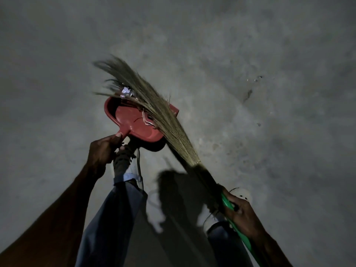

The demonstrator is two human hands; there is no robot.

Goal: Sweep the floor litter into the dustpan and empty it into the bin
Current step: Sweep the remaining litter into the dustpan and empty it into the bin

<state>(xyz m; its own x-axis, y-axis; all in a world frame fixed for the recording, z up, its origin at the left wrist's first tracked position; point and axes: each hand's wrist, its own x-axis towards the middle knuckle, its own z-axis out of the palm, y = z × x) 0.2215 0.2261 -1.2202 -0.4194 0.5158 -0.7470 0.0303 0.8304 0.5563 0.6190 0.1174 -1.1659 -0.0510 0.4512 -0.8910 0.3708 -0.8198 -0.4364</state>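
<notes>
My left hand (103,151) grips the short handle of a red dustpan (133,120), held above the floor in front of my left foot. My right hand (241,214) is closed around the green handle of a grass broom (169,120). The broom's straw lies slantwise across the pan's right side, its tips fanning past the pan's far edge. A crumpled pale scrap of litter (126,91) sits at the pan's far rim under the bristles, and thin threads (147,120) lie inside the pan. No bin is in view.
Bare grey concrete floor (250,45) spreads all around, dimly lit. A few small dark specks and a stain (248,94) mark the floor to the right. My legs in blue trousers and light shoes (134,166) stand below the pan.
</notes>
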